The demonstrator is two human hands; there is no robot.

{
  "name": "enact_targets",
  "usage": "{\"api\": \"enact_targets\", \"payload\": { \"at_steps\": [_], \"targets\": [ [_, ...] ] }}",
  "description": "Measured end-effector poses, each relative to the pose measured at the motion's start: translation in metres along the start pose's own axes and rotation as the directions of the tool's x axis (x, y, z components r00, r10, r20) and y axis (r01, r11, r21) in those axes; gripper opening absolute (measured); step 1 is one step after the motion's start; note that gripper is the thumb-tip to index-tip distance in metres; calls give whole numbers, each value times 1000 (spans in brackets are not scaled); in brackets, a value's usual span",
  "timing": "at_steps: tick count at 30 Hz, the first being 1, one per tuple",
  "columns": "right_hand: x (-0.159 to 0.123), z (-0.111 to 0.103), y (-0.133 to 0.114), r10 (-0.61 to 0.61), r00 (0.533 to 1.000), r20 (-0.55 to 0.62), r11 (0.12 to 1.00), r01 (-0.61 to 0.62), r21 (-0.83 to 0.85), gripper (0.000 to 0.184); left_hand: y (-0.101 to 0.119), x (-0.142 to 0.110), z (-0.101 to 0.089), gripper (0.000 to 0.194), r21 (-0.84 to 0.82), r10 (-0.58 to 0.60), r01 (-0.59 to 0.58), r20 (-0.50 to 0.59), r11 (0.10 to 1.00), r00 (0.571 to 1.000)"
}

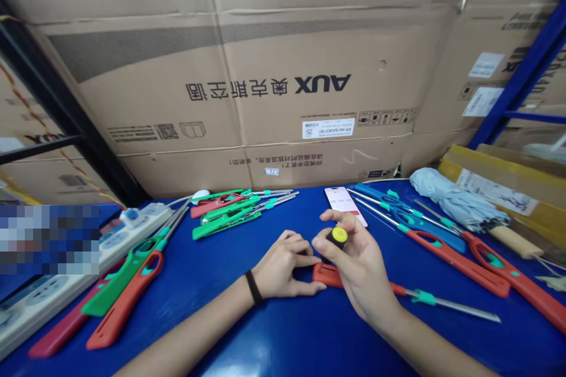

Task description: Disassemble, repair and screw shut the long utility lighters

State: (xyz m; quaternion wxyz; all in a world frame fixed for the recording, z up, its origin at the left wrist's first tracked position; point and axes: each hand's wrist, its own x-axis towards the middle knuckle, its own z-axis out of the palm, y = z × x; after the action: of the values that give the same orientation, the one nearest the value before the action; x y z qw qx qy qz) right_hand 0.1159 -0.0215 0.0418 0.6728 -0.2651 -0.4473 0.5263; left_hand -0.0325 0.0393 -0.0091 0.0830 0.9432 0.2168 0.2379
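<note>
**A small pinch, held up**

The right hand [358, 265] pinches a small black cylinder with a yellow end [337, 237] between thumb and fingertips, holding it up in the middle of the scene. The left hand [283, 265], a black wristband [253, 287] on its wrist, sits just left of it with the fingers curled inward. Its fingertips [321, 287] come to the edge of an orange long-nosed lighter [327, 275], though whether they grip it I cannot tell. That lighter lies flat under the right hand, its metal tube [455, 309] running off to the near right past a teal collar.

More lighters lie on the blue table [186, 318]: a green-and-orange group [124, 288] to the left beside a white power strip [53, 288], a green bunch [230, 216] at the far left, and orange and blue ones [455, 253] to the right. A phone [341, 203] lies at the far edge, a pale blue folded umbrella [446, 200] at far right, and a cardboard AUX carton [322, 82] stands behind.
</note>
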Motion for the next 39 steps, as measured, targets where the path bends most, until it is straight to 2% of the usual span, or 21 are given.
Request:
{"api": "enact_targets", "payload": {
  "at_steps": [2,4,6,8,10,12,15,17,21,25,30,33,36,37,39],
  "targets": [
    [-1,1,-1,-5,1000,19,1000,5,16,28,1,-2,0,34,18,-19,19,-4,1000,1000],
    [0,2,-1,24,993,114,1000,-26,17,19,3,-6,-1,34,36,-40,40,-21,999,999],
    [1,2,-1,67,976,208,998,-64,-21,31,6,-11,-3,33,50,-63,65,-39,997,997],
    [1,2,1,18,973,229,994,7,-106,35,9,-15,-5,33,64,-86,89,-55,994,995],
    [-1,3,4,-67,966,249,972,119,-203,31,13,-19,-6,31,83,-106,112,-71,990,992],
    [-4,4,8,-119,959,256,954,182,-239,24,17,-21,-6,30,104,-122,131,-87,986,989],
    [-3,7,11,-188,974,128,970,205,-132,11,20,-21,-6,31,128,-135,147,-99,981,986],
    [2,10,12,-200,980,8,979,200,-49,16,21,-20,-6,32,134,-137,150,-98,980,986],
    [12,18,17,-215,973,-83,976,213,-35,32,21,-19,-8,30,135,-132,144,-93,980,987],
    [19,28,14,-248,953,-172,968,249,-16,35,22,-20,-10,29,130,-125,136,-87,982,988],
    [34,34,-28,-342,913,-222,930,363,60,37,22,-17,-12,31,123,-122,129,-66,984,990],
    [42,27,-57,-419,887,-195,893,441,91,41,29,-18,-19,30,121,-126,131,-50,984,991],
    [48,7,-75,-430,885,-181,898,440,21,42,41,-44,-34,24,133,-151,153,-26,979,988],
    [50,-3,-79,-443,873,-202,893,450,-12,43,44,-61,-39,25,152,-179,183,-41,971,983],
    [54,-24,-85,-464,851,-247,885,460,-76,43,48,-107,-45,43,215,-210,223,-79,951,974]
  ]
}}
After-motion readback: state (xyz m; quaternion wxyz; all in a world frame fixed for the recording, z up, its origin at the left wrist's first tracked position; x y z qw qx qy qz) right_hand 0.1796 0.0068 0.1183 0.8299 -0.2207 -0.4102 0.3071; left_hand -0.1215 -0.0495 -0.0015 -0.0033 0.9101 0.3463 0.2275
